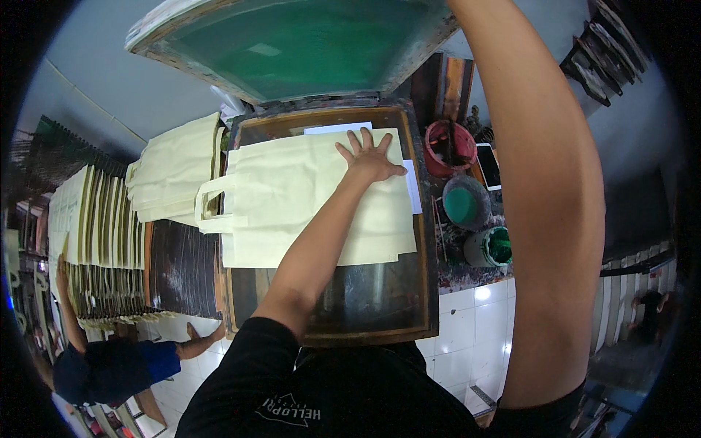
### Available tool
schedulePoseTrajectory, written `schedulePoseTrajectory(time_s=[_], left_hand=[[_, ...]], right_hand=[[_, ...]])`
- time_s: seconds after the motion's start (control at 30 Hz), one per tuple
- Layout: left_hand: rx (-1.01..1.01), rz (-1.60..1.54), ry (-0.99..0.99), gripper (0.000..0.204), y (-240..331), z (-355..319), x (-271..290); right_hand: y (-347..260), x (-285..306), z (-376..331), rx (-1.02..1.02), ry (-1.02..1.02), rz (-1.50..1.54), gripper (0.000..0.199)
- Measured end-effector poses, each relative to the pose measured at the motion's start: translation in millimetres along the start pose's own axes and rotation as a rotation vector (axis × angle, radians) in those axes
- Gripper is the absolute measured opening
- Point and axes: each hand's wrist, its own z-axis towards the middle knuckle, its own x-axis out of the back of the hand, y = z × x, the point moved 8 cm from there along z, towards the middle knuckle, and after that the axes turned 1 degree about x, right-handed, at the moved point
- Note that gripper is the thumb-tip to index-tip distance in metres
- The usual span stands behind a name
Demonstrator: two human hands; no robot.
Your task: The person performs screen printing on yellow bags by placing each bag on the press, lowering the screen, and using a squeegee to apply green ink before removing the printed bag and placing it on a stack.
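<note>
- Head view: the cream cloth bag lies flat in the middle of the frame, on a dark wood-edged board, its handle pointing left.
- The left hand rests palm down on the bag's upper right part, fingers spread wide and pinching nothing.
- The right arm runs up the right side and leaves by the upper edge, near a corner of the green framed screen. The right hand is out of sight, so I cannot tell how its fingers are set or what they hold.
- The screen stands tilted up over the board, across the top of the frame, clear of the bag.
- By its look the bag should be light and soft — floppy once lifted, easily creased, hardly fragile. It could slide if only one spot is pressed; a flat, open palm suits it best.
- Good places to take hold: the handle loop at left, or the right-hand edge, both corners together so that it does not fold.
- White paper shows from under the bag's right edge.
- More bags lie in a pile at left of centre. Right of the board stand a red bucket, a tub of green paint and a phone.
</note>
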Motion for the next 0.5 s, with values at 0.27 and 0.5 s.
schedulePoseTrajectory(time_s=[0.27, 0.5], left_hand=[[-0.169, -0.265, 0.264, 0.105, -2.8, -19.6, 40.3], [-0.673, -1.346, 0.492, 0.049, -63.6, -218.5, 129.0]], right_hand=[[-12.5, 5.4, -19.8, 0.009, 0.024, 0.019, 0.034], [-26.5, -3.5, -110.1, 0.019, 0.010, -0.031, 0.044]])
